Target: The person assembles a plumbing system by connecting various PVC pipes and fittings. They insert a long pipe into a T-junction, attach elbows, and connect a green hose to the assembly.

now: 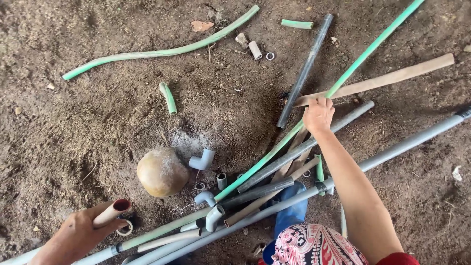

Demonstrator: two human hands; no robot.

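Note:
My left hand (78, 233) at the lower left grips a short beige pipe piece (112, 212) with a reddish open end. A small ring (126, 228) lies just beside it. My right hand (318, 114) reaches out over the pile of pipes, fingers curled down on the near end of a long tan pipe (387, 78), where a long green pipe (365, 54) crosses it. Grey pipes (294, 152) lie just under the wrist.
Bare dirt ground all around. A round brown stone (162, 172) sits near grey elbow fittings (202, 160). A curved green hose (162, 49) and a black pipe (306, 68) lie farther off. Short couplings (254, 49) lie at top centre. My patterned clothing (314, 245) shows at the bottom.

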